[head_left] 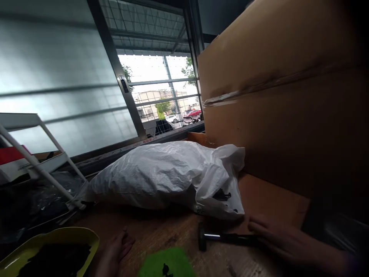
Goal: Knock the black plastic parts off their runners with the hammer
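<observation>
My right hand is at the lower right, closed around the end of a hammer with a dark handle, a shiny metal neck and a black head. The hammer lies low over the wooden table, its head pointing left. My left hand rests on the table with its fingers curled and nothing visible in them. Between the hands lies a bright green mat with small black parts on it. Left of my left hand stands a yellow bowl holding a dark mass of pieces.
A big white woven sack lies across the back of the table, black parts showing at its mouth. A large cardboard box rises on the right. A white rack stands left, before a window with a grille.
</observation>
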A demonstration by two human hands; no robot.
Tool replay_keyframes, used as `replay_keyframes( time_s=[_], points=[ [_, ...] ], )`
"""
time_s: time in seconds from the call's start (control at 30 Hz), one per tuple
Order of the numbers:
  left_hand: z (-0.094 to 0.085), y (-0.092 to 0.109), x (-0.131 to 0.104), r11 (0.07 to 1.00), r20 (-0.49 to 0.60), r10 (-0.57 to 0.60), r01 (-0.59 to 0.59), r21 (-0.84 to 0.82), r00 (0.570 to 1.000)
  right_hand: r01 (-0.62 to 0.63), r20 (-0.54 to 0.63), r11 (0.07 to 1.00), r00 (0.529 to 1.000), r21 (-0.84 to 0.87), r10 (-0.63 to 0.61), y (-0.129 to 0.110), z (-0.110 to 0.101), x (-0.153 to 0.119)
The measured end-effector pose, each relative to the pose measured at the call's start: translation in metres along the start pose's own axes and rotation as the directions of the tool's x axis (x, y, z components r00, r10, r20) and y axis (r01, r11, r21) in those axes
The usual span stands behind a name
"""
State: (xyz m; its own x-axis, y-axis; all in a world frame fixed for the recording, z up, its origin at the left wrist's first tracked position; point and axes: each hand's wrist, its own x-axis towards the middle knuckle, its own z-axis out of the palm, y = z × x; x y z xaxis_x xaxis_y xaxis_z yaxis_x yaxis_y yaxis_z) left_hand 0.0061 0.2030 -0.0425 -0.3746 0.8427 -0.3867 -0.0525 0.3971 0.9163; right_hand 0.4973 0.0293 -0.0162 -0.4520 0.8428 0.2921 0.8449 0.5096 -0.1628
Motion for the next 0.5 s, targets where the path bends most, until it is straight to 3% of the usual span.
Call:
replay_keyframes(
  time_s=[0.07, 0.17, 0.23, 0.27, 0.33, 0.43, 0.5],
  points=[
    [0.003, 0.006, -0.002, 0.997, 0.017, -0.026, 0.025, 0.073, 1.0, 0.023, -0.143, 1.0, 0.989, 0.015, -0.02, 0.006, -0.031, 0.015],
    [0.008, 0.014, -0.005, 0.988, 0.089, -0.002, -0.011, 0.151, 0.996, 0.032, -0.394, 0.997, 0.919, 0.065, -0.004, 0.013, -0.077, 0.062],
    [0.007, 0.02, -0.008, 0.992, 0.106, 0.028, -0.04, 0.118, 0.994, 0.064, -0.391, 0.995, 0.92, 0.082, -0.027, 0.018, -0.09, 0.106],
    [0.005, 0.022, -0.009, 0.996, 0.096, 0.039, -0.047, 0.079, 0.995, 0.067, -0.326, 0.993, 0.945, 0.101, -0.031, 0.022, -0.087, 0.13],
    [-0.002, 0.025, -0.011, 0.999, 0.059, 0.052, -0.052, -0.005, 0.997, -0.028, -0.075, 0.982, 0.996, 0.187, 0.042, 0.033, -0.067, 0.174],
    [-0.012, 0.028, -0.013, 0.991, 0.052, 0.082, -0.076, -0.108, 0.995, -0.103, 0.143, 0.978, 0.987, 0.183, 0.077, 0.052, -0.021, 0.222],
    [-0.011, 0.027, -0.013, 0.987, 0.056, 0.12, -0.113, -0.117, 0.991, -0.072, 0.137, 0.981, 0.989, 0.179, 0.048, 0.06, 0.0, 0.239]
  ],
)
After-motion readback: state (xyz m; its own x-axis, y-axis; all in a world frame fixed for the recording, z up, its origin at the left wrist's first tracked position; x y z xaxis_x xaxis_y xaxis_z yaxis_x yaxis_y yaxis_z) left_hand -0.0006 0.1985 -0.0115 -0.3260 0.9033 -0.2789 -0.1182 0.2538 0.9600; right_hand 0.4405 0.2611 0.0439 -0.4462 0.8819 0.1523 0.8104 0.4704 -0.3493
